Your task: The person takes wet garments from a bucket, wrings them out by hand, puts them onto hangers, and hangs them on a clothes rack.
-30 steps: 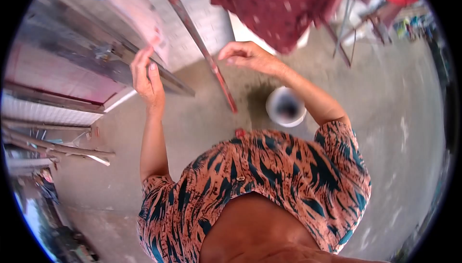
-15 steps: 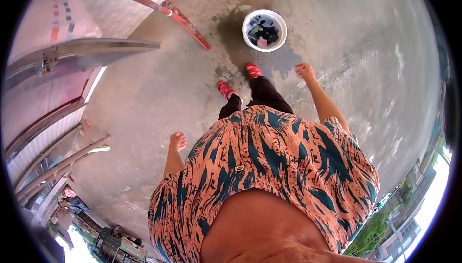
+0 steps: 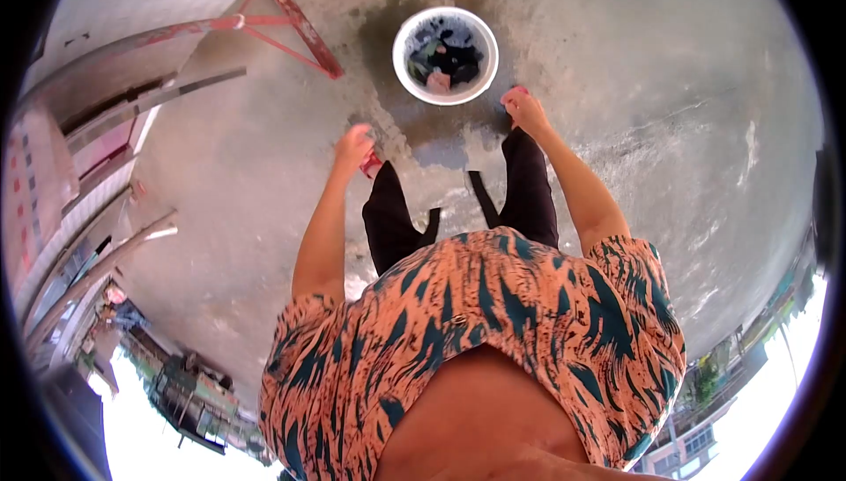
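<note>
A round white tub (image 3: 403, 65) stands on the concrete in front of me, holding dark and pale cloth in water. My left hand (image 3: 354, 146) hangs left of the tub, above my red shoe, with its fingers curled in and slightly blurred. To the tub's lower right is my right hand (image 3: 523, 109), its fingers bent together over my other foot. Neither hand touches the tub, and no object shows in them. My dark trouser legs (image 3: 527, 183) are spread apart below the tub, with two black strips (image 3: 481, 197) between them.
Wet patches darken the concrete floor (image 3: 652, 120) around the tub. A red, worn metal frame (image 3: 304, 27) stands at the upper left. Wooden poles (image 3: 106, 278) and metal bars line the left side.
Both hands have moved forward, towards the tub. My feet are wider apart, and the tub appears larger and closer. The red frame has shifted left in view.
</note>
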Available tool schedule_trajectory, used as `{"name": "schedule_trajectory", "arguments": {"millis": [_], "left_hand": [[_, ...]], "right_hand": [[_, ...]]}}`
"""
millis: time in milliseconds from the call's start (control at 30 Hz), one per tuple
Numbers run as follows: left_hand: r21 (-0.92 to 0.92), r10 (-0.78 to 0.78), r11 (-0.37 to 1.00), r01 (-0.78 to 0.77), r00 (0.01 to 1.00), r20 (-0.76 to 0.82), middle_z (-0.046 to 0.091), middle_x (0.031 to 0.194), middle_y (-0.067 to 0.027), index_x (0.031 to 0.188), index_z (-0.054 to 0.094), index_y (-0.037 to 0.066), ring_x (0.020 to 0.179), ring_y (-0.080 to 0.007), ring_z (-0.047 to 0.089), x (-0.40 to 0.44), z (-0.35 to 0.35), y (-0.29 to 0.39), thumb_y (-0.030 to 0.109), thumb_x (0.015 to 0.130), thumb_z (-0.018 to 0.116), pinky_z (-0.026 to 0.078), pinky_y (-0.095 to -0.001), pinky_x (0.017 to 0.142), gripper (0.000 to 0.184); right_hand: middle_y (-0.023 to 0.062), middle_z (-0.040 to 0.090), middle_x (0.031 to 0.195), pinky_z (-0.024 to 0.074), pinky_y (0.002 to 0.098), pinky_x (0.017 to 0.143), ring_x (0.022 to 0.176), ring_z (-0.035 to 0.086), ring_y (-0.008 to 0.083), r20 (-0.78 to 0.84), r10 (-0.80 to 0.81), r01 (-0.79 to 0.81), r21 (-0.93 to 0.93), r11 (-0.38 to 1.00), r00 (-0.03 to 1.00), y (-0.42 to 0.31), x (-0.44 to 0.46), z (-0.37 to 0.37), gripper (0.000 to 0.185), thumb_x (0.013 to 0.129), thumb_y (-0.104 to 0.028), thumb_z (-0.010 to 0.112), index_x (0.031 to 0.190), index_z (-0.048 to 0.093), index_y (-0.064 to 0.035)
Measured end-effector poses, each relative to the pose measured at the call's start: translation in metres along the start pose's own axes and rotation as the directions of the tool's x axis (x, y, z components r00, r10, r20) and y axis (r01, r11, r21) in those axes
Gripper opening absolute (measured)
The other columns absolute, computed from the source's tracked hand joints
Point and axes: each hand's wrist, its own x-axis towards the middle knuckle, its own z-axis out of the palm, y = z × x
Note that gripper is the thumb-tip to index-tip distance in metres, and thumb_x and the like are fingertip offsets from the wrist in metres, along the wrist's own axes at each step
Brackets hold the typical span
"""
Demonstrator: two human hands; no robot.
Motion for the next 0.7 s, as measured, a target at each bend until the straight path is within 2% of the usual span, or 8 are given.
{"name": "schedule_trajectory", "arguments": {"millis": [100, 233, 267, 333, 433, 533, 667, 700], "left_hand": [[0.228, 0.333, 0.909, -0.349, 0.937, 0.109, 0.065, 0.078, -0.0051, 0.114, 0.061, 0.01, 0.066, -0.0113, 0.061, 0.029, 0.033, 0.035, 0.017, 0.083, 0.064, 0.051, -0.0259, 0.057, 0.031], [0.357, 0.485, 0.801, -0.481, 0.87, 0.086, 0.068, 0.088, -0.0131, 0.114, 0.061, 0.01, 0.078, -0.025, 0.067, 0.079, 0.059, 0.06, 0.016, 0.083, 0.059, 0.052, -0.0356, 0.067, 0.032], [0.391, 0.411, 0.819, -0.419, 0.905, 0.108, 0.068, 0.094, -0.0163, 0.114, 0.06, 0.009, 0.088, -0.032, 0.066, 0.091, 0.059, 0.071, 0.015, 0.083, 0.056, 0.051, -0.0398, 0.076, 0.032], [0.409, 0.585, 0.743, -0.529, 0.811, -0.014, 0.067, 0.095, -0.0195, 0.11, 0.062, 0.01, 0.09, -0.0361, 0.064, 0.125, 0.066, 0.08, 0.013, 0.081, 0.057, 0.05, -0.0438, 0.081, 0.029], [0.512, 0.37, 0.806, -0.297, 0.928, -0.044, 0.066, 0.098, -0.0215, 0.113, 0.06, 0.009, 0.094, -0.0364, 0.063, 0.152, 0.071, 0.084, 0.014, 0.079, 0.06, 0.049, -0.044, 0.084, 0.034], [0.56, 0.39, 0.765, -0.318, 0.921, -0.01, 0.066, 0.097, -0.0211, 0.107, 0.063, 0.008, 0.095, -0.0367, 0.063, 0.179, 0.084, 0.058, 0.015, 0.078, 0.062, 0.049, -0.044, 0.085, 0.03], [0.154, 0.299, 0.953, -0.261, 0.895, -0.332, 0.067, 0.082, -0.0173, 0.09, 0.067, 0.004, 0.071, -0.0305, 0.066, 0.114, 0.048, 0.089, 0.019, 0.078, 0.067, 0.052, -0.0365, 0.069, 0.019], [0.037, 0.346, 0.931, -0.364, 0.846, -0.406, 0.066, 0.079, -0.016, 0.089, 0.066, 0.005, 0.067, -0.0286, 0.064, 0.096, 0.042, 0.095, 0.016, 0.078, 0.068, 0.051, -0.0343, 0.066, 0.016]], "right_hand": [[0.0119, 0.067, 0.081, 0.0495, 0.0359, 0.066, 0.074, 0.065, 0.0281, 0.029, 0.059, -0.061, 0.084, 0.995, 0.998, -0.077, -0.008, -0.017, 0.014, 0.086, -0.013, 0.053, 0.092, 0.065, -0.0078], [0.0097, 0.065, 0.078, 0.0479, 0.0303, 0.064, 0.07, 0.064, 0.0205, 0.075, 0.185, -0.198, 0.25, 0.948, 0.98, -0.135, -0.041, -0.014, 0.013, 0.085, -0.007, 0.056, 0.094, 0.064, -0.0058], [0.0093, 0.065, 0.077, 0.0478, 0.0292, 0.065, 0.07, 0.063, 0.0186, 0.084, 0.207, -0.222, 0.269, 0.937, 0.975, -0.147, -0.049, -0.013, 0.013, 0.085, -0.006, 0.056, 0.095, 0.064, -0.0051], [0.0049, 0.06, 0.075, 0.0456, 0.0267, 0.063, 0.068, 0.057, 0.0128, 0.055, 0.173, -0.181, 0.345, 0.921, 0.983, -0.165, -0.055, -0.018, 0.014, 0.086, -0.005, 0.055, 0.098, 0.063, -0.0047], [0.0028, 0.058, 0.074, 0.0446, 0.0243, 0.062, 0.067, 0.054, 0.0093, 0.074, 0.243, -0.251, 0.436, 0.864, 0.967, -0.174, -0.071, -0.009, 0.015, 0.088, -0.004, 0.054, 0.1, 0.063, -0.0038], [0.0046, 0.062, 0.077, 0.0456, 0.0234, 0.066, 0.07, 0.057, 0.0099, 0.126, 0.326, -0.346, 0.466, 0.814, 0.937, -0.158, -0.077, 0.002, 0.015, 0.088, -0.002, 0.054, 0.101, 0.062, -0.0016], [0.0017, 0.058, 0.077, 0.0445, 0.022, 0.065, 0.071, 0.055, 0.0075, 0.128, 0.353, -0.37, 0.476, 0.798, 0.927, -0.198, -0.089, -0.019, 0.015, 0.089, -0.003, 0.053, 0.101, 0.062, -0.0028], [0.0006, 0.057, 0.077, 0.0443, 0.0215, 0.064, 0.072, 0.054, 0.0067, 0.124, 0.343, -0.358, 0.483, 0.799, 0.931, -0.199, -0.089, -0.018, 0.015, 0.09, -0.004, 0.052, 0.102, 0.062, -0.0034]]}}
